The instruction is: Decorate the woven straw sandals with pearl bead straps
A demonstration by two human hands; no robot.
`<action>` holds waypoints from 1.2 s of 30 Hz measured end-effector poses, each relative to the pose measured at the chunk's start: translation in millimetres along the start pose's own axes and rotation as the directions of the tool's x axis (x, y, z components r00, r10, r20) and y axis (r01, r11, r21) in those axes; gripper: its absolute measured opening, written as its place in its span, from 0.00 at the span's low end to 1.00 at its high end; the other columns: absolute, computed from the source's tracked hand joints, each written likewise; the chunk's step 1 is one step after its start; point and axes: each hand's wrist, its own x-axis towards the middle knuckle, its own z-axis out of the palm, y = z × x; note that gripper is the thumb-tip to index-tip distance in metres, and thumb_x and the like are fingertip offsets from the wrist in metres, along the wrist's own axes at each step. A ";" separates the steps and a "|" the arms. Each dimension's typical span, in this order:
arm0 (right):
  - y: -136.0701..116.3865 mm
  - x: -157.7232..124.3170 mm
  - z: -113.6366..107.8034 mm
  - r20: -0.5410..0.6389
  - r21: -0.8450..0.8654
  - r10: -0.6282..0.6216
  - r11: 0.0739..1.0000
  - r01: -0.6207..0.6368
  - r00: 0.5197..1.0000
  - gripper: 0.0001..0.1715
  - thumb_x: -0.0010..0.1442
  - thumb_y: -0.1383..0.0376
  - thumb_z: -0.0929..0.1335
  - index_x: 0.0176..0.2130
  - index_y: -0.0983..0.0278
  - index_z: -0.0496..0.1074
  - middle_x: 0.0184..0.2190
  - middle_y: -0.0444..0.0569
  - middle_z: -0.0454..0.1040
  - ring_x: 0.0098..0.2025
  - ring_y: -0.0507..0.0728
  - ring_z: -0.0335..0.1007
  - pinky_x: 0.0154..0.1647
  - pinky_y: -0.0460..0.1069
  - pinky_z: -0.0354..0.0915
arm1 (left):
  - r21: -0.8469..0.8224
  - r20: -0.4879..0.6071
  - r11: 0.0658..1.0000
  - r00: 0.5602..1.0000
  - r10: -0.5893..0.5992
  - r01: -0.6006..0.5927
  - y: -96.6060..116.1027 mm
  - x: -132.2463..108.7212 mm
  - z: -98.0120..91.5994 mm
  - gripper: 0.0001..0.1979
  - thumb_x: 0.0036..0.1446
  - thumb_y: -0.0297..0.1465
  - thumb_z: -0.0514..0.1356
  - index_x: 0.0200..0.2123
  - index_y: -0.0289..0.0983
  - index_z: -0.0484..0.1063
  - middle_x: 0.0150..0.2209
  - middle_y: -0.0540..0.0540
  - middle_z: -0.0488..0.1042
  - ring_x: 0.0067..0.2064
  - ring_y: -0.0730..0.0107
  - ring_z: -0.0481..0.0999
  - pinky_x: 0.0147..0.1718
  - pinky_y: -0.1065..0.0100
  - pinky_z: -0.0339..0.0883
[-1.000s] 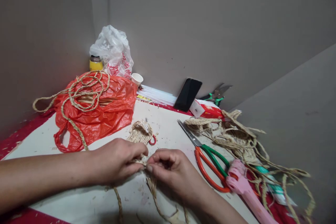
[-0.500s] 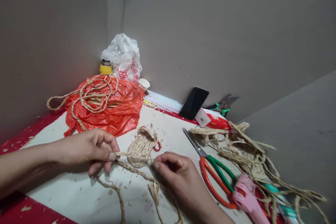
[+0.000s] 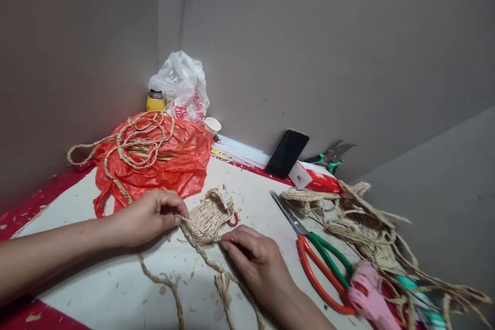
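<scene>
A small woven straw piece (image 3: 209,216) with a red ring at its side lies on the white table top (image 3: 251,191). My left hand (image 3: 150,216) pinches a straw strand at the piece's left edge, fingers closed. Just below the piece, my right hand (image 3: 251,260) presses its fingertips on the piece's near end, curled shut over a strand. Braided straw cords (image 3: 170,289) trail from the piece toward me.
A red plastic bag (image 3: 154,162) with coiled braided rope sits at the back left, with a white bag, a yellow jar and a paper cup behind. A phone (image 3: 286,153) leans on the wall. Scissors (image 3: 317,255), a pink tool and a straw pile (image 3: 356,216) lie right.
My left hand first drew out to the left with a strand, then came back close to the woven piece. My right hand stayed at the piece's near end.
</scene>
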 end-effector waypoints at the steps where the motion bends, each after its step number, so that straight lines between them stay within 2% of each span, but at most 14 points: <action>1: 1.0 0.1 -1.0 0.002 -0.030 -0.052 0.998 0.052 0.999 0.10 0.62 0.68 0.64 0.34 0.63 0.75 0.27 0.49 0.74 0.29 0.54 0.70 0.31 0.47 0.64 | 0.057 -0.008 0.997 0.998 0.058 -0.057 0.6 -0.5 -0.6 0.07 0.53 0.26 0.56 0.30 0.35 0.75 0.28 0.50 0.70 0.31 0.72 0.68 0.31 0.72 0.61; 3: 1.2 0.3 -2.2 0.007 -0.094 -0.170 0.981 0.170 0.985 0.10 0.63 0.70 0.63 0.38 0.64 0.74 0.28 0.50 0.75 0.30 0.55 0.70 0.32 0.48 0.65 | 0.191 -0.008 0.964 0.981 0.191 -0.187 1.5 -1.8 -1.5 0.09 0.55 0.23 0.53 0.29 0.35 0.74 0.30 0.49 0.70 0.33 0.72 0.69 0.34 0.71 0.62; 5: -0.7 0.5 -2.3 0.020 -0.147 -0.276 0.950 0.276 0.961 0.10 0.63 0.72 0.63 0.40 0.64 0.73 0.30 0.52 0.75 0.32 0.55 0.71 0.33 0.48 0.66 | 0.378 0.001 0.876 0.947 0.322 -0.299 2.2 -2.9 -1.9 0.12 0.57 0.22 0.51 0.28 0.35 0.73 0.30 0.48 0.68 0.32 0.73 0.68 0.31 0.73 0.60; 9: -6.6 1.7 -1.1 0.080 -0.205 -0.355 0.909 0.364 0.932 0.12 0.63 0.73 0.62 0.43 0.65 0.72 0.32 0.53 0.76 0.33 0.56 0.71 0.33 0.49 0.67 | 0.752 0.084 0.534 0.860 0.503 -0.386 1.6 -1.8 -0.6 0.13 0.60 0.25 0.51 0.31 0.37 0.74 0.28 0.49 0.64 0.28 0.71 0.62 0.25 0.71 0.53; 12: -8.2 3.7 -1.8 0.097 -0.238 -0.363 0.895 0.376 0.927 0.12 0.63 0.73 0.61 0.43 0.67 0.72 0.32 0.54 0.76 0.33 0.56 0.71 0.33 0.49 0.67 | 0.830 0.166 0.363 0.808 0.565 -0.424 -2.5 2.0 2.7 0.12 0.62 0.26 0.51 0.34 0.37 0.74 0.28 0.48 0.66 0.27 0.70 0.63 0.25 0.69 0.54; 15: -7.7 6.2 -3.2 0.108 -0.274 -0.371 0.881 0.386 0.923 0.13 0.64 0.74 0.60 0.43 0.67 0.72 0.33 0.55 0.76 0.33 0.56 0.71 0.34 0.49 0.67 | 0.851 0.186 0.316 0.803 0.566 -0.420 -6.5 5.7 5.7 0.10 0.61 0.26 0.51 0.35 0.36 0.73 0.28 0.47 0.68 0.26 0.69 0.64 0.25 0.69 0.56; 19: -6.8 8.7 -3.4 0.098 -0.323 -0.400 0.854 0.409 0.911 0.14 0.64 0.74 0.59 0.42 0.67 0.72 0.31 0.54 0.76 0.32 0.56 0.71 0.32 0.48 0.67 | 0.858 0.150 0.357 0.844 0.515 -0.370 -5.6 7.6 7.0 0.10 0.60 0.27 0.52 0.32 0.37 0.73 0.26 0.48 0.68 0.23 0.71 0.64 0.22 0.69 0.54; 23: -4.6 9.0 -1.9 0.088 -0.339 -0.404 0.847 0.409 0.911 0.14 0.63 0.74 0.60 0.41 0.68 0.73 0.30 0.54 0.75 0.31 0.57 0.70 0.30 0.48 0.67 | 0.802 0.084 0.506 0.898 0.433 -0.319 -2.3 6.7 8.6 0.11 0.59 0.27 0.52 0.31 0.38 0.74 0.25 0.48 0.68 0.22 0.71 0.65 0.22 0.70 0.55; 28: 0.3 7.7 -1.1 0.081 -0.294 -0.364 0.881 0.371 0.928 0.15 0.63 0.75 0.60 0.43 0.67 0.72 0.38 0.56 0.75 0.39 0.57 0.72 0.37 0.50 0.70 | 0.677 0.044 0.680 0.938 0.344 -0.281 -3.2 2.9 13.4 0.12 0.61 0.26 0.51 0.41 0.37 0.73 0.27 0.47 0.73 0.29 0.68 0.72 0.29 0.70 0.63; 32: 3.0 7.8 -0.2 0.058 -0.245 -0.368 0.896 0.371 0.928 0.14 0.63 0.74 0.61 0.44 0.65 0.72 0.40 0.54 0.76 0.40 0.57 0.74 0.40 0.51 0.71 | 0.618 -0.013 0.754 0.956 0.293 -0.223 -1.4 -1.5 15.0 0.13 0.60 0.25 0.51 0.46 0.38 0.71 0.34 0.43 0.75 0.36 0.64 0.74 0.36 0.67 0.66; 36: 3.2 8.0 -0.3 0.058 -0.223 -0.352 0.908 0.356 0.934 0.13 0.63 0.74 0.61 0.43 0.64 0.72 0.40 0.55 0.77 0.40 0.57 0.74 0.40 0.51 0.72 | 0.553 -0.005 0.815 0.978 0.210 -0.172 5.3 -5.5 14.3 0.13 0.58 0.26 0.52 0.45 0.38 0.70 0.37 0.43 0.76 0.39 0.63 0.74 0.38 0.65 0.65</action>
